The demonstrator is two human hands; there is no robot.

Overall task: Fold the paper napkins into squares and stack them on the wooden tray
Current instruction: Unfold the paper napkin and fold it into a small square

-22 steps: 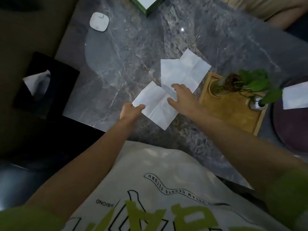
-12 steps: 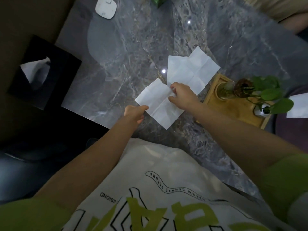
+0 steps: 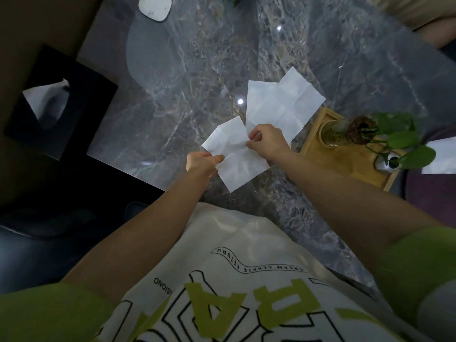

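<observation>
A white paper napkin (image 3: 233, 156) lies unfolded near the front edge of the grey marble table (image 3: 197, 70). My left hand (image 3: 201, 164) pinches its left edge between thumb and fingers. My right hand (image 3: 267, 140) pinches its upper right part, lifting it a little. A second creased napkin (image 3: 283, 102) lies flat just behind, partly under my right hand. The wooden tray (image 3: 345, 166) sits to the right with no napkins on it.
On the tray stand a glass vase with a leafy plant (image 3: 394, 141) and a small white pot (image 3: 387, 164). A black tissue box (image 3: 56, 102) sits at the left. A white pad (image 3: 155, 7) lies far back. Another white sheet (image 3: 441, 156) is at the right edge.
Both hands went from resting on the near napkin to pinching it. The right hand closed on the upper part and the napkin now crumples slightly between the hands.
</observation>
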